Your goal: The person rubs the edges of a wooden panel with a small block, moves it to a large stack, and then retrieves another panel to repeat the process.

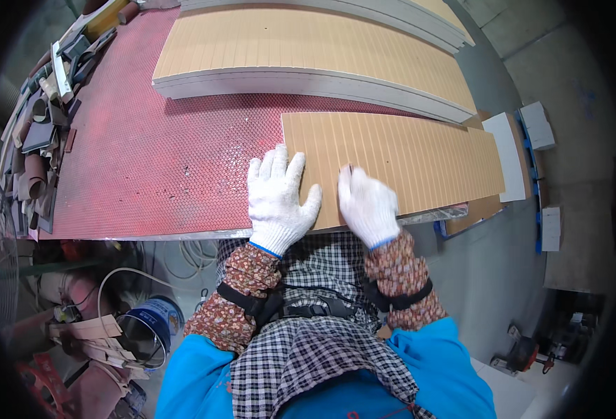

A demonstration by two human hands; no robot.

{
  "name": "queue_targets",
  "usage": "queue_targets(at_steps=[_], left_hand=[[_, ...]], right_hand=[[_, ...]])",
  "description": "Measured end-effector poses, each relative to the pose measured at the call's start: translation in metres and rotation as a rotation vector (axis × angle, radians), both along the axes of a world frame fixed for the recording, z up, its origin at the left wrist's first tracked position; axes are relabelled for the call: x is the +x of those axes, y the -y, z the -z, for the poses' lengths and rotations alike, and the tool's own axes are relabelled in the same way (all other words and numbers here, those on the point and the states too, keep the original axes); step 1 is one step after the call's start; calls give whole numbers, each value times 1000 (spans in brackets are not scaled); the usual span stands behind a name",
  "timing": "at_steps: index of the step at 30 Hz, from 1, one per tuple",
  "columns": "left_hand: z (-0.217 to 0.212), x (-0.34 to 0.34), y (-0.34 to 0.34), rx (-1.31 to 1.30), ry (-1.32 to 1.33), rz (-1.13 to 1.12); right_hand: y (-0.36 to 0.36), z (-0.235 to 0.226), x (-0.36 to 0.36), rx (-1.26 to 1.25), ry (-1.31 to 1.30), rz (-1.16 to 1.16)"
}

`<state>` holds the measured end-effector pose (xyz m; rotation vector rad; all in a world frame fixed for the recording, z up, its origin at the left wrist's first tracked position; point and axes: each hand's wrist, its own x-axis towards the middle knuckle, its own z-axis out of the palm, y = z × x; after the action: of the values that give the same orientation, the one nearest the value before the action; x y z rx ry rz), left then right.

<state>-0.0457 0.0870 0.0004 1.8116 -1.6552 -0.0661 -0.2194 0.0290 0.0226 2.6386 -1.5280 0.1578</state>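
The grooved tan panel [399, 164] lies flat on the red mesh-topped bench [161, 160], its near edge running out past the bench's front lip toward the person. The left hand [279, 199], in a white knit glove, is spread open with fingers apart, palm pressed down across the panel's left end, half on the panel and half on the red surface. Just to its right, the right hand [368, 204] is curled closed over the panel's near edge; something small and dark seems to poke up from its grip, but I cannot tell what it is.

As for progress, the panel's face looks even from end to end, with no visible mark of which part has been worked, so I'd judge the job on this piece is early or midway at best.

Beyond the hands, a stack of matching panels [308, 52] sits farther back. Far off to the left hand's side, offcuts and sanding scraps [39, 133] crowd the bench edge. Below left, a blue bucket [153, 328] stands on the floor.
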Motion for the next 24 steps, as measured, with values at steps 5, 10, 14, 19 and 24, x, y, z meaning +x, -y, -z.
queue_targets(at_steps=[5,10,14,19,24], left_hand=[[-2,0,0,-14,-29,16],[0,-2,0,-38,-12,4],[3,-1,-1,-71,-26,-1],[2,1,1,-134,-79,22],[1,0,2,-143,-76,18]], right_hand=[[-64,-11,-19,-13,64,20],[-82,-8,-25,68,117,182],[-87,-20,-21,103,97,104],[-97,-18,-21,83,46,-7],[-90,-18,-17,189,1,74]])
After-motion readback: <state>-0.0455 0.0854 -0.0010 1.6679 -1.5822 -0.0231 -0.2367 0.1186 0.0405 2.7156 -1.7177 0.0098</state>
